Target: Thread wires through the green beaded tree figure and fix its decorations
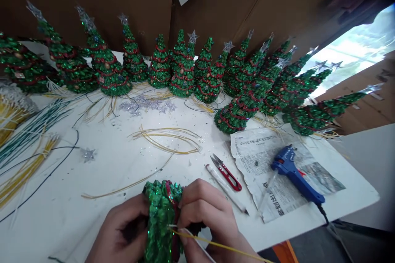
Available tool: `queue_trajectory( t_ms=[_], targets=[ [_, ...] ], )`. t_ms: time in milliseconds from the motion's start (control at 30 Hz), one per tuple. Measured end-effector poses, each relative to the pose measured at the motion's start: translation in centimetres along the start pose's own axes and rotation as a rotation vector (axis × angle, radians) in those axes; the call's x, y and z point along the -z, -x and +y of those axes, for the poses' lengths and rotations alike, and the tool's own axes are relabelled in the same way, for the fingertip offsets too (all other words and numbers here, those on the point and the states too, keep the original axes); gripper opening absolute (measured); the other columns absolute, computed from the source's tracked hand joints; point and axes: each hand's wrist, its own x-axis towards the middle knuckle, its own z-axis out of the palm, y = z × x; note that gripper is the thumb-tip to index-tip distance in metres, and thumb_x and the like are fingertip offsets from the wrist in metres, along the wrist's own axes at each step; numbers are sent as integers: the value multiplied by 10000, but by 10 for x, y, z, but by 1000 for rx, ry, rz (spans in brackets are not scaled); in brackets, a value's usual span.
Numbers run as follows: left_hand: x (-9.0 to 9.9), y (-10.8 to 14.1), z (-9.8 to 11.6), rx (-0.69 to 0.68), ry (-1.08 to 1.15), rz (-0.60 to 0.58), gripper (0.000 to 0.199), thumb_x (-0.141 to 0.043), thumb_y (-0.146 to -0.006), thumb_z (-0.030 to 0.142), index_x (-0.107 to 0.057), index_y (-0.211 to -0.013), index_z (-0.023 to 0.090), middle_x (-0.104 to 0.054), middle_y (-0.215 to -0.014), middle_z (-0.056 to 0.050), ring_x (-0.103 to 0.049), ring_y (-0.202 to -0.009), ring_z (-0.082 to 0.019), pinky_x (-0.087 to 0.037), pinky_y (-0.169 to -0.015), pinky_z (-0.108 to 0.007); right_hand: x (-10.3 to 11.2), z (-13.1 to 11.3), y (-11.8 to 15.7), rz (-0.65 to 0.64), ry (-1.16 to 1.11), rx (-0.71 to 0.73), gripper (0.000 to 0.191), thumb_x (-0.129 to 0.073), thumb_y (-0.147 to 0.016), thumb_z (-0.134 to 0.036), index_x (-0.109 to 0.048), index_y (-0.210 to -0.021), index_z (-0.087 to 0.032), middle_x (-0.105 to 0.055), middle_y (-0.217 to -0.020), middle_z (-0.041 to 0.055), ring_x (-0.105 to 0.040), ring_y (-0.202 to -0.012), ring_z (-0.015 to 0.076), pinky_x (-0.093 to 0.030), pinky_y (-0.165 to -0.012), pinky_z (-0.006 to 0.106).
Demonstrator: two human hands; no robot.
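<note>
Both my hands hold a cone-shaped tree of green sequins (160, 218) at the bottom of the view, with a red band running down it. My left hand (123, 226) grips its left side. My right hand (203, 209) closes on its right side. A yellow wire (222, 245) runs from the tree's surface beneath my right fingers to the lower right. A thin white strip (199, 240) lies alongside it, partly hidden by my right hand.
Several finished sequin trees (182, 65) with star tops line the white table's (108, 172) back edge. Red-handled snips (225, 172), a craft knife (224, 187), newspaper (262, 164) and a blue glue gun (293, 172) lie to the right. Wire bundles (24, 172) lie left.
</note>
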Motion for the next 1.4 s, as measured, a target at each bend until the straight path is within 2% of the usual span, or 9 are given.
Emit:
queue_trajectory(
  t_ms=[100,167,500,600,767,900,1033,1200,1400],
  targets=[
    [6,-3,1,-36,-95,-118,200,-800,-740,464,-816,-819,282,-744,-830,-48,-638,-736,-197,-549,-670,-238,7,-8,-3,-84,3,-74,66,-557,-901,-129,-590,-876,-179,-620,-779,10,-600,-727,108,-510,-636,228],
    [8,-5,0,-66,-136,-144,176,-774,-769,431,-821,-843,278,-751,-834,-55,-639,-710,-189,-560,-686,-242,9,-9,-4,-81,7,-57,79,-548,-924,-139,-603,-880,-173,-627,-780,15,-605,-728,109,-517,-636,229],
    [3,-5,-1,2,-71,-60,164,-773,-715,373,-803,-753,217,-672,-627,-30,-606,-622,-179,-507,-561,-225,4,-7,-2,-90,99,8,141,-526,-973,-136,-630,-883,-167,-653,-785,16,-607,-734,108,-531,-668,239],
    [1,-5,0,21,-49,-57,183,-744,-715,353,-792,-787,192,-649,-633,-28,-575,-598,-167,-501,-539,-230,4,-8,1,-82,76,-14,104,-560,-921,-88,-630,-901,-162,-635,-795,21,-615,-742,115,-540,-653,245],
    [1,-2,-6,65,-6,-66,233,-700,-736,342,-772,-857,156,-621,-605,-25,-594,-577,-179,-523,-531,-259,10,-16,4,-88,157,-26,190,-552,-819,-26,-625,-934,-159,-631,-845,50,-646,-771,148,-577,-641,274],
    [1,1,-17,103,39,-86,257,-685,-770,356,-757,-906,149,-685,-662,-53,-644,-586,-196,-517,-488,-248,16,-23,3,-190,266,-35,204,-548,-835,-7,-625,-942,-162,-661,-866,51,-659,-785,141,-595,-675,262],
    [-1,3,-17,95,73,-62,278,-696,-763,369,-758,-929,154,-695,-659,-53,-643,-573,-196,-507,-467,-242,13,-24,3,-179,254,-34,220,-541,-847,9,-625,-967,-156,-663,-849,47,-655,-805,141,-593,-704,264],
    [-2,2,-7,55,17,-40,243,-683,-765,359,-759,-888,164,-578,-569,0,-583,-573,-168,-544,-579,-263,4,-21,7,-99,223,-68,218,-546,-834,10,-628,-952,-154,-647,-830,38,-626,-797,141,-572,-691,273],
    [1,-2,-8,6,-164,66,297,-634,-770,474,-713,-750,188,-540,-553,-1,-518,-519,-150,-453,-471,-226,4,-15,10,-64,158,-65,281,-551,-834,-52,-646,-1077,-156,-638,-883,51,-626,-816,155,-557,-677,297]
  ],
)
